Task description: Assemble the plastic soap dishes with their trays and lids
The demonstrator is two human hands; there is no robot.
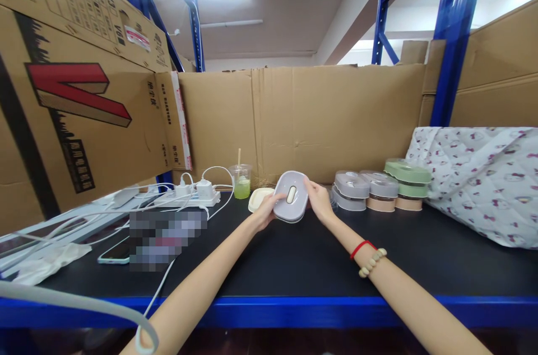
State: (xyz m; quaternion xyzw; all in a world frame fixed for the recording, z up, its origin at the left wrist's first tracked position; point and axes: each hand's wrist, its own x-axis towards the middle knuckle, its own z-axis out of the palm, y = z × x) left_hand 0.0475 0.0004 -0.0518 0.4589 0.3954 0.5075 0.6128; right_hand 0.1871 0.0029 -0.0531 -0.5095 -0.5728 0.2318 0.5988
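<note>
A pale grey-lilac oval container lid [297, 204] with a cream oval piece at its centre is held up above the black table. My left hand [265, 212] grips its left edge, the thumb lying on top near the centre. On the opposite edge, my right hand [319, 201] holds it with the fingers partly hidden behind. Just behind my left hand lies a cream-coloured lid or dish [258, 198]. To the right stand stacked oval containers: a grey-lilac pair [351, 190], a lilac and peach pair [380, 190] and a green and peach stack [407, 178].
A cup of green drink [242, 184] with a straw stands behind the cream piece. On the left are a power strip [210, 199], white cables, a phone [115, 252] and tissue [52, 262]. Patterned cloth [483, 181] bulges at right; cardboard [336, 120] walls the back.
</note>
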